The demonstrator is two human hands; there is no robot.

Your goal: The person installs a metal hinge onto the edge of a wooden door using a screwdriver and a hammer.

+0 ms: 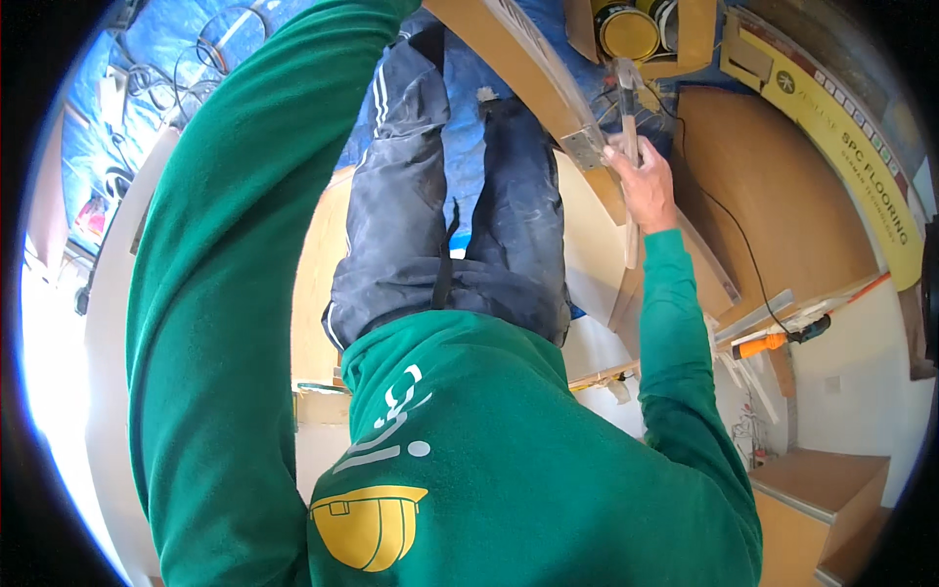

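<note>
My right hand [648, 186] is closed around the wooden handle of a hammer [629, 122]. Its head points away from me, and the handle end sticks out below my hand. Just left of my fingertips, a metal plate [584, 148], which looks like a hinge, sits at the near end of a long wooden board [523, 61]. Whether my fingers touch the plate I cannot tell. The board runs up past the top edge of the head view. My left arm [230, 225] reaches up to that edge too, with the hand out of sight.
A cardboard box [690, 37] with tins [628, 34] stands at the far side. To the right are a yellow flooring carton [831, 127], a brown panel [773, 186], a black cable and an orange power tool [761, 346]. Blue sheeting [465, 161] covers the floor; tangled cables [161, 88] lie far left.
</note>
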